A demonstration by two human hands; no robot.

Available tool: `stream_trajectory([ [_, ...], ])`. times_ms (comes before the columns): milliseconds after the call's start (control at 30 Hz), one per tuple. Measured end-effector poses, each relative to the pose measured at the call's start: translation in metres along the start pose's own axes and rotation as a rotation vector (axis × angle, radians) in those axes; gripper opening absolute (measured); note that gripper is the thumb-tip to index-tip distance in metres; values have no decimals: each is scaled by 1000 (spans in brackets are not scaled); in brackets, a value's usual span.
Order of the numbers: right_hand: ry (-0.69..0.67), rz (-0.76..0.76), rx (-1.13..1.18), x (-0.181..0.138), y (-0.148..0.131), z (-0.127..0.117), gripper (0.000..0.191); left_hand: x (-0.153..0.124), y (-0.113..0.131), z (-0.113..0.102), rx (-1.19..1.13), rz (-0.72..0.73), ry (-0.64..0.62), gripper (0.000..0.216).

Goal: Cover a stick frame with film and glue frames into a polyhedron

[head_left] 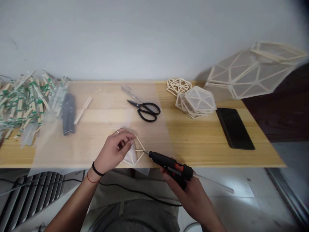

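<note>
My right hand (190, 193) is wrapped round a black hot glue gun (169, 164), with a clear glue stick (214, 182) poking out of its back. The gun's nozzle tip meets the right corner of a small wooden stick frame (140, 158) near the table's front edge. My left hand (117, 146) pinches the upper part of this frame between thumb and fingers. Whitish sheet material shows beneath the hand, across the frame's left side; the hand hides part of it. Beyond the frame lie black-handled scissors (147, 111), partly over a clear ruler (130, 93).
Wrapped wooden sticks (26, 100) heap at the left, beside a dark grey object (69, 114) and a pale stick pair (83, 110). Stick frames (178, 85), covered panels (200, 100), a large faceted structure (248, 75) and a black phone (235, 128) stand right. A cord (140, 192) hangs below.
</note>
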State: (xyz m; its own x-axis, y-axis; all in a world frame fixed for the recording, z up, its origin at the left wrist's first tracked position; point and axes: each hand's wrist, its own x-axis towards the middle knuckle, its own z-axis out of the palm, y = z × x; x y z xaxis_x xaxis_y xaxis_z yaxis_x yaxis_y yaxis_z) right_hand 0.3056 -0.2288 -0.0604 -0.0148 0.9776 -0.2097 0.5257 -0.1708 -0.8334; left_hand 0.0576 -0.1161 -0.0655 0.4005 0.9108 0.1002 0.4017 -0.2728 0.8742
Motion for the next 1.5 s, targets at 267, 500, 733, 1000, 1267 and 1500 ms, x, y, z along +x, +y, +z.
stream_trajectory([
  [267,-90,4,33,-11,8,7,29,0,-1,-1,-26,9,-21,16],
  [500,-172,11,64,-17,10,11,29,1,-2,-2,-41,3,-19,16],
  [733,-48,135,133,-30,33,25,54,2,-4,-6,-69,-6,-36,16],
  [1000,-64,240,124,-33,31,28,63,1,-4,-5,-90,-9,-36,17],
  [1267,-83,197,87,-30,36,28,63,1,-5,-4,-90,-10,-43,16],
  [1500,-138,109,87,-23,19,22,57,2,-4,-4,-77,8,-28,16],
])
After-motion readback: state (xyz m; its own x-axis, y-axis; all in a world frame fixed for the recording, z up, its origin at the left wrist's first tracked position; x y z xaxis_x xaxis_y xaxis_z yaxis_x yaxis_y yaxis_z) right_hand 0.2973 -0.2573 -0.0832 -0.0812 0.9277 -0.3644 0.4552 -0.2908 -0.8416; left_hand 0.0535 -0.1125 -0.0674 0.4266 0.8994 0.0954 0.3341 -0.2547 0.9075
